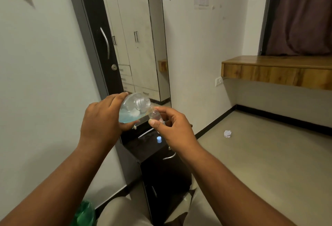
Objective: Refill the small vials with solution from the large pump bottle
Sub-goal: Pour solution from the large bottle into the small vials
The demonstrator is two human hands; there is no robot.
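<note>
My left hand [102,116] grips the large clear bottle [133,106], tipped on its side with its open threaded neck pointing right. Pale blue solution pools in its lower side. My right hand [172,127] pinches a small clear vial [155,115] between thumb and fingers, its mouth held up against the big bottle's neck. A small blue cap [159,139] stands on the dark cabinet top [142,146] below my hands. No pump head is visible on the bottle.
A tall mirror [136,37] on a dark frame stands behind the hands. The black cabinet has drawers with metal handles. A crumpled white paper [227,133] lies on the floor. A wooden shelf [276,71] juts from the right wall. A green bag [84,215] sits low left.
</note>
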